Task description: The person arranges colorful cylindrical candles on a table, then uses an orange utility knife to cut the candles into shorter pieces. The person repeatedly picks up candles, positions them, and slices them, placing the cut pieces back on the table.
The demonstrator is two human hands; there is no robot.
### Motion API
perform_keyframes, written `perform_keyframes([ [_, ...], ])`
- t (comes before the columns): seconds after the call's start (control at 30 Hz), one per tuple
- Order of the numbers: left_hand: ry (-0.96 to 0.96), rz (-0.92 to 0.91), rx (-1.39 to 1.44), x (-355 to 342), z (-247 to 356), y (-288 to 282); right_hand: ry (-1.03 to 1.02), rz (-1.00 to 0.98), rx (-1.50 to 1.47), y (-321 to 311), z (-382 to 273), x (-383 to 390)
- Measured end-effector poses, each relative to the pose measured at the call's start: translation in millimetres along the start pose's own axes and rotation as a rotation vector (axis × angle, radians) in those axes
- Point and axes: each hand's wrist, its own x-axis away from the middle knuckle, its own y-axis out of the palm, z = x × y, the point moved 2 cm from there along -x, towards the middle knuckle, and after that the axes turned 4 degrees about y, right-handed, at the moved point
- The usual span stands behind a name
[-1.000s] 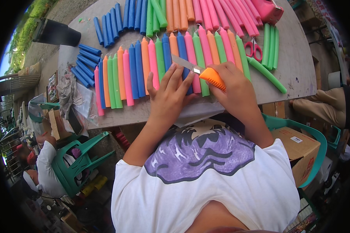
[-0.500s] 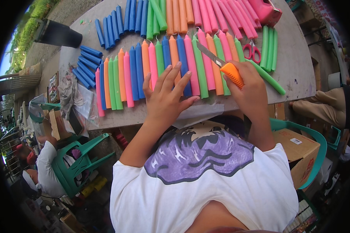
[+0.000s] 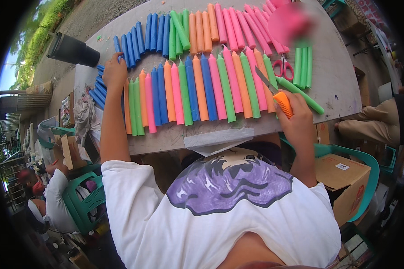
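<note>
A long row of pink, green, orange and blue candles (image 3: 191, 92) lies side by side on the grey table (image 3: 336, 107), wicks pointing away from me. At the far left, my left hand (image 3: 115, 74) has its fingers bent over the near end of a blue candle (image 3: 117, 44), the outermost of a blue group; the back of the hand hides most of the grip. My right hand (image 3: 296, 114) is closed around the orange handle of a utility knife (image 3: 283, 105). Its blade is out, pointing away and left over the right end of the row.
Behind lie more blue, green, orange and pink candles (image 3: 238, 29). Red-handled scissors (image 3: 283, 69) and green candles (image 3: 303, 67) are at right, near a blurred pink object (image 3: 292, 22). A black tumbler (image 3: 72, 50) lies far left. A whitish strip (image 3: 218, 140) crosses the near edge.
My left hand has left the middle of the row and reached out to the blue candles at far left. The knife, still in my right hand, has shifted slightly right and nearer.
</note>
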Motion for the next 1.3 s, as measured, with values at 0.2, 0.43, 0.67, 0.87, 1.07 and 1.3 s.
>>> perform_keyframes([
  [0.2, -0.095, -0.160, -0.051, -20.9, -14.2, 8.9, -0.012, -0.006, 0.008, -2.1, 5.4, 2.0],
  [0.43, 0.022, -0.235, -0.134, -17.9, -7.7, 6.9, -0.047, -0.013, -0.013, 3.8, 1.7, 0.9],
  [0.67, -0.071, -0.241, -0.148, -15.8, -7.6, 8.4, -0.043, -0.004, 0.017, 3.1, 4.1, 3.6],
  [0.87, 0.105, -0.233, -0.085, -17.9, -24.6, 11.2, -0.028, 0.000, 0.028, 3.8, 8.7, 5.4],
  [1.07, 0.064, -0.216, -0.055, -2.2, -3.1, -8.5, -0.025, -0.005, 0.026, 5.2, 7.5, 4.2],
  [1.3, 0.089, 0.113, 0.107, 37.4, 24.2, -52.4, -0.050, 0.007, 0.041, 4.5, 8.2, 6.2],
])
